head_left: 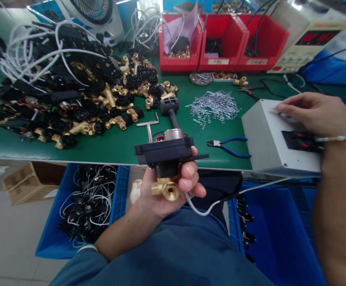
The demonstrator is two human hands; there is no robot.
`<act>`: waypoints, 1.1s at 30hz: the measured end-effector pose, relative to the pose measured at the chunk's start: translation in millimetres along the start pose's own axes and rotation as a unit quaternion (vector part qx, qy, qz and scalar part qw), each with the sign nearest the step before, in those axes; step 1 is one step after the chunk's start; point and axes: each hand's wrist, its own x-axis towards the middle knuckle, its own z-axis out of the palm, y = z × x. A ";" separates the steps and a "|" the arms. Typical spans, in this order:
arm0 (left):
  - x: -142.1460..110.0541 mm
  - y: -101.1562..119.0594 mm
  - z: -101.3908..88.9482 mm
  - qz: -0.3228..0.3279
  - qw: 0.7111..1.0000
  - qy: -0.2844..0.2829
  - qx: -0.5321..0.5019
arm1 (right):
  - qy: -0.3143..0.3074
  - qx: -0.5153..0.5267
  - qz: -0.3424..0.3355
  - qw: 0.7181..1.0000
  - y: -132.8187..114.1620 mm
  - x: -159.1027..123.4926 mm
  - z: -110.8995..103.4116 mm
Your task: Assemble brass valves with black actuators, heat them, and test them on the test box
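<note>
My left hand (173, 190) is wrapped around a motorized brass valve (165, 153), holding it just in front of the table edge. Its black actuator housing faces up, with a silver motor and red wires on top, and the brass body points down toward my palm. A white cable (203, 210) runs from beneath it toward a grey control box (265, 131). My right hand (316, 111) rests on top of that box, thumb and fingers closed at a small dark part mostly hidden by the fingertips. Beside the box lie blue-handled cutting pliers (232, 146).
Brass valves (110, 99) with black parts and cables are heaped at left. Silver clips (214, 106), a T-shaped tool (148, 125) and a grey-headed mallet (170, 106) lie mid-table. Red bins (180, 63) and a power supply (313, 43) stand behind. Blue crates (50, 234) flank my lap.
</note>
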 end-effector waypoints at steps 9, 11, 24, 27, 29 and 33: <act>-0.9 -0.1 -2.9 0.022 0.990 -0.138 -0.008 | 0.000 -0.040 -0.033 0.999 6.7 7.2 0.4; -1.7 -0.5 -2.3 0.023 0.992 -0.126 0.012 | 0.019 -0.055 -0.044 0.997 10.2 11.2 2.0; -1.2 0.3 1.8 0.006 0.994 -0.109 0.019 | 0.033 -0.053 0.026 0.998 -0.8 1.5 0.1; -0.4 0.3 2.1 0.004 0.992 -0.123 -0.004 | 0.031 -0.047 0.022 0.998 4.0 4.4 0.6; 0.3 -0.2 1.4 0.007 0.991 -0.134 -0.014 | 0.030 -0.046 0.021 0.998 6.9 6.7 1.3; 2.4 -1.4 -2.1 0.007 0.989 -0.149 -0.014 | 0.032 -0.048 0.020 0.998 8.5 9.1 2.2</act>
